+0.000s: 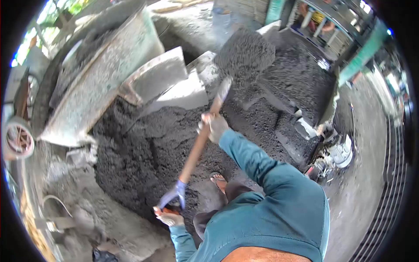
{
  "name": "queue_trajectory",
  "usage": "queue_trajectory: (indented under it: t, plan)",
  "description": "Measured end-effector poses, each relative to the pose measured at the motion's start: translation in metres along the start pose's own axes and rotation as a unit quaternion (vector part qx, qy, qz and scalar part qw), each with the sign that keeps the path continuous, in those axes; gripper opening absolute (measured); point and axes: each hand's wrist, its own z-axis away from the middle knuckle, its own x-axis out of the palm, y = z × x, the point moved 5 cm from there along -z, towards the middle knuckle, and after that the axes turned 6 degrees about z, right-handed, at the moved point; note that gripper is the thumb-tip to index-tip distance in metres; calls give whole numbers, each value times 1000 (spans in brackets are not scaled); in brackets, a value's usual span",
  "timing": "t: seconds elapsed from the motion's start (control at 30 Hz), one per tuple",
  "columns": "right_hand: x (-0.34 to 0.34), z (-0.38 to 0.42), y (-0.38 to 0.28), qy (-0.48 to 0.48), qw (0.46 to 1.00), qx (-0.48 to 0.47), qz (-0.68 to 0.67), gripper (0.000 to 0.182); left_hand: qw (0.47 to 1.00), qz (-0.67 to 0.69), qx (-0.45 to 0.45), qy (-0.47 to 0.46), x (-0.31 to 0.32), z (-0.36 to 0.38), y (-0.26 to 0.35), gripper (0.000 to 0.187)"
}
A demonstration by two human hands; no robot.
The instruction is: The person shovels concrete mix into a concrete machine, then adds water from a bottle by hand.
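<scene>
A shovel (195,155) with a wooden shaft runs from lower left to upper centre. My left hand (169,216) is closed round the orange grip of its blue D-shaped handle. Higher up, my right hand (214,126) wraps round the shaft. Both hands wear pale gloves with fingertips showing. The blade (245,54) carries dark, grainy material, blurred by motion, beside a bin of similar material (292,74). Below the shaft a large dark heap (148,153) covers the floor.
A worn metal chute (109,74) and grey slabs (161,76) stand at the upper left. A motor (340,152) sits right of the heap. A floor grating (379,196) lies at the far right. Part of another person (317,19) shows at the top right.
</scene>
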Motion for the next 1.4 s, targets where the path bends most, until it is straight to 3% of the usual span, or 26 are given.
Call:
queue_trajectory:
  t: [0.03,0.1,0.13,0.17,0.2,0.23,0.27,0.3,0.33,0.4,0.5,0.6,0.7,0.73,0.77,0.8,0.9,1.03,1.1,1.17,1.23,1.3,1.33,1.4]
  plan:
    - [12,-17,-34,-35,998,-27,-36,15,999,13,2,-35,43,-13,27,65]
    - [35,-42,-108,-120,983,-82,-115,7,970,-25,94,-222,139,-3,99,55]
    - [38,-43,-149,-44,977,-168,-125,9,932,33,173,-317,186,10,124,57]
    - [35,-49,-181,-92,965,-194,-149,10,909,-20,278,-310,222,30,150,62]
    - [34,-34,-211,-19,962,-215,-167,9,815,-84,447,-359,250,42,165,63]
    - [14,-42,-235,-49,956,-218,-192,7,723,-65,581,-369,281,52,173,64]
    - [4,-31,-253,-144,932,-253,-215,7,632,-118,648,-408,310,93,197,68]
    - [-12,-23,-267,-166,918,-249,-261,7,546,-108,682,-474,326,118,209,70]
    - [-21,-5,-275,-125,916,-287,-251,6,487,-136,712,-488,334,136,205,66]
    - [-70,-11,-282,-104,928,-289,-211,11,441,-179,698,-536,331,148,168,62]
    - [-80,7,-258,-70,947,-281,-139,19,468,-200,647,-568,296,142,131,60]
    - [-50,36,-210,-140,952,-242,-122,25,573,-198,583,-541,230,120,121,64]
    - [-12,63,-138,-192,962,-183,-69,25,732,-152,418,-516,134,80,106,70]
    - [6,79,-109,-231,954,-180,-64,22,825,-128,281,-473,92,69,103,74]
    - [19,93,-80,-200,968,-144,-46,22,895,-97,139,-414,53,63,98,77]
    - [27,102,-44,-212,968,-116,-67,19,939,-45,52,-337,24,57,105,88]
    - [35,143,71,-209,974,-8,-88,20,979,-23,20,-201,-94,41,126,80]
    - [17,211,198,-114,971,143,-151,21,966,-36,-4,-255,-210,56,185,71]
    - [-5,236,248,-36,969,201,-137,20,978,-109,67,-165,-239,67,210,64]
    - [-25,253,291,26,959,254,-121,19,961,-167,62,-211,-211,103,240,57]
    - [-52,260,322,75,945,302,-98,16,891,-324,46,-316,-161,134,255,57]
    - [-82,261,343,107,934,329,-89,13,805,-431,172,-370,-115,162,247,54]
    - [-94,266,348,124,927,344,-83,13,782,-446,149,-410,-95,176,232,47]
    - [-108,285,331,106,943,315,-26,11,713,-491,207,-456,-69,194,194,41]
